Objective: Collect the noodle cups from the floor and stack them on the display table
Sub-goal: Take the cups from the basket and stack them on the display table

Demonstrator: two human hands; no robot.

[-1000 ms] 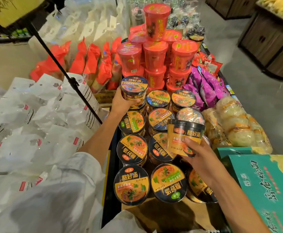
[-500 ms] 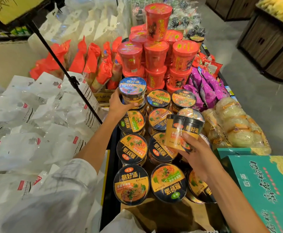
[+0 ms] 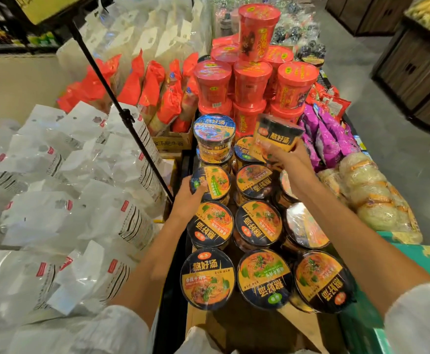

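With the right hand (image 3: pixel 289 159) gripping a black-and-yellow noodle cup (image 3: pixel 275 137) above the back row, seat it squarely on a lid (image 3: pixel 247 149) beside the 2-high stack (image 3: pixel 214 141), while the left hand (image 3: pixel 189 198) rests fingers on a neighbouring cup (image 3: pixel 212 181).

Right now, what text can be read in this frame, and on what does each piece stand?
"熬好汤": lid of the nearest left noodle cup.
"熬好汤": side of the cup held in the right hand.
"金汤肥牛面": cardboard box beside the stack.
Red cups, white bags: print too blurred to read.
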